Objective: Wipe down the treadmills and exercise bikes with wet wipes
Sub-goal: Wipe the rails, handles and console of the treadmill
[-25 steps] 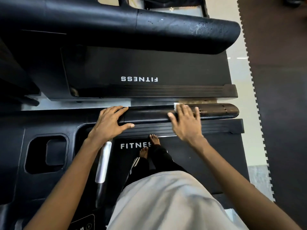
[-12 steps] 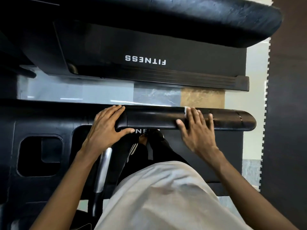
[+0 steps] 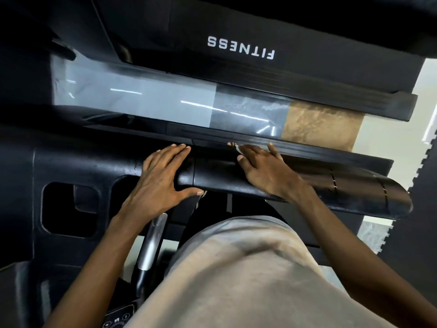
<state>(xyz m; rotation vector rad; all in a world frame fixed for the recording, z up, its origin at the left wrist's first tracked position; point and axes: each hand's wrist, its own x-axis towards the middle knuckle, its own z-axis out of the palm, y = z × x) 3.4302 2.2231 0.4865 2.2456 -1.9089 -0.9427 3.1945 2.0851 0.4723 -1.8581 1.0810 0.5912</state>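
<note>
- The right hand, just to 3 o'clock of the middle, lies flat with straight fingers. It presses the wet wipe onto the black handrail. Only a white sliver of wipe shows, beside the index finger.
- Over the last second this hand has slid along the rail toward 9 o'clock and now sits nearer the left hand.
- The left hand has stayed put where the rail meets the treadmill console. Its fingers are laid straight over the top and its thumb is spread along the near edge, bracing rather than clenching.
- Judgement: the stroke is working the rail's inner stretch, and the free end toward 4 o'clock may need another pass.
- The neighbouring treadmill at 12 o'clock appears not yet reached.
</note>
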